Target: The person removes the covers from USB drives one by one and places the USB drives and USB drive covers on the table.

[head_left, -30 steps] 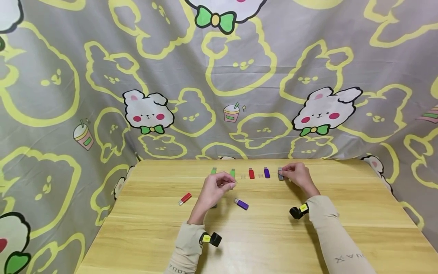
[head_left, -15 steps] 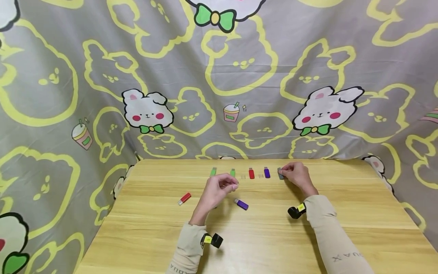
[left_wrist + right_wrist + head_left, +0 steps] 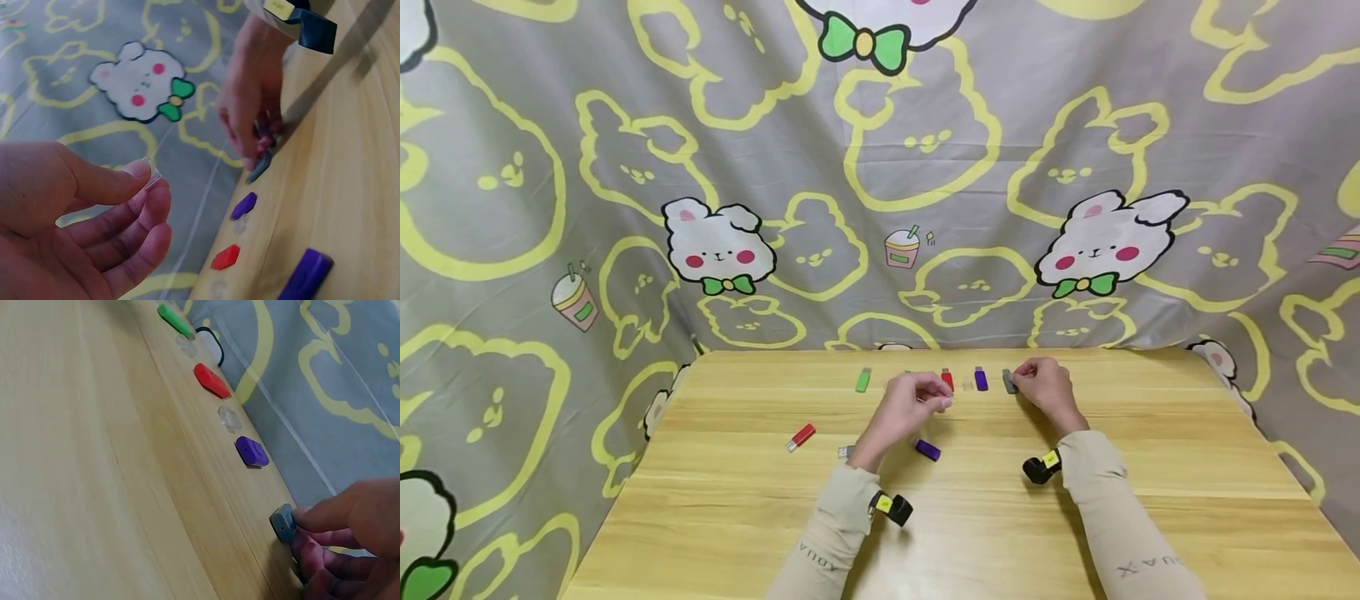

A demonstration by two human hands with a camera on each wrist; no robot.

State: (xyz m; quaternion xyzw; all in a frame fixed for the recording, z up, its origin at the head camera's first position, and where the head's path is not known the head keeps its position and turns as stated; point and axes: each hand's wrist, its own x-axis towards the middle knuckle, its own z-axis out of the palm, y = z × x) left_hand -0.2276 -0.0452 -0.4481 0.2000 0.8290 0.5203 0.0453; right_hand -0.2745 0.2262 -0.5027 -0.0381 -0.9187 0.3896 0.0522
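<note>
My left hand [image 3: 910, 408] is raised over the table, pinching a small clear plastic cap [image 3: 154, 177] between thumb and forefinger. My right hand [image 3: 1047, 390] pinches a grey USB stick [image 3: 285, 524] at the right end of a row along the back of the table. To its left in that row lie a purple USB stick [image 3: 981, 379], a red USB stick [image 3: 947, 379] and a green USB stick [image 3: 863, 380]. Another green one is mostly hidden behind my left hand. Clear caps [image 3: 229, 417] sit between some of the sticks.
Nearer on the wooden table [image 3: 700, 517] lie a second red USB stick [image 3: 802, 437], a second purple one [image 3: 928, 450] and a grey one [image 3: 846, 452] partly covered by my left wrist. A patterned curtain [image 3: 820, 250] hangs right behind the table's back edge.
My left hand has moved to the right with its fingers still pinched, uncovering the nearer grey USB stick and covering a green one. My right hand stays at the row's grey stick.
</note>
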